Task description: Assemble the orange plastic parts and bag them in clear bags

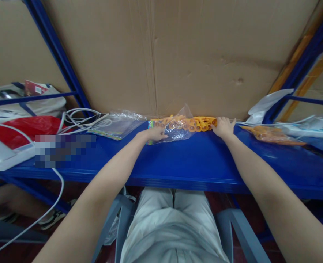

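Note:
A row of orange, horn-shaped plastic pieces with flared round ends [201, 125] lies along the back of the blue shelf. Its left part shows through a clear plastic bag [179, 135] with a colourful printed edge. My left hand [156, 133] is closed on the bag near that printed edge, its fingers pointing right. At the row's right end, my right hand [223, 126] has its fingers bent around the outermost orange piece; one finger sticks out to the right. The fingertips of my right hand are partly hidden.
Flat clear bags [117, 126] lie left of my hands, beside coiled white cables [81, 118] and a red bag [26, 126]. To the right are a bagged orange bundle [276, 135] and a white power strip [315, 126]. Cardboard [188, 58] stands behind the blue shelf [183, 164].

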A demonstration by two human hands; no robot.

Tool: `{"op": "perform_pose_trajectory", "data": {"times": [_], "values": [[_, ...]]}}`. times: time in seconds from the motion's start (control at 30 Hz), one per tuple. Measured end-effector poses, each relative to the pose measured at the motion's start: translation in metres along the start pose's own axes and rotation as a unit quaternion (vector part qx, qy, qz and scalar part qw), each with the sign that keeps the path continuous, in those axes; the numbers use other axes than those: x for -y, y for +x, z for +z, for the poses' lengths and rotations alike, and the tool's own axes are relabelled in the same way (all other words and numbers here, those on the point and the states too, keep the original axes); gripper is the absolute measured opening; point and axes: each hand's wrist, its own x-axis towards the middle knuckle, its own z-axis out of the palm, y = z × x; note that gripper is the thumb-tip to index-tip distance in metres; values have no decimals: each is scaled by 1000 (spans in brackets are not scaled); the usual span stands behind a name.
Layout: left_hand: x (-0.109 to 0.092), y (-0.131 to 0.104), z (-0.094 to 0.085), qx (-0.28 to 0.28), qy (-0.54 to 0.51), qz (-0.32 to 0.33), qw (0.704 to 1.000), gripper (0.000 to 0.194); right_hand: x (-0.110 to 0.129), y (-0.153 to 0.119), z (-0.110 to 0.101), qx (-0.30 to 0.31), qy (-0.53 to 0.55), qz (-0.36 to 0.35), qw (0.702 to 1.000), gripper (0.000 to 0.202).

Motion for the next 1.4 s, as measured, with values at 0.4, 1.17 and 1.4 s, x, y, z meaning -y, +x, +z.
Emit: {"op": "perform_pose_trajectory", "data": {"times": [0.4,1.17,1.4], "values": [[14,7,6,-22,19,-61,998,32,5,0,-13,-19,30,-21,999,46],[19,9,6,-31,24,-65,997,35,0,14,-22,-118,292,89,945,45],[18,9,6,-23,11,-70,997,34,18,18,-32,-72,504,52,859,49]]}}
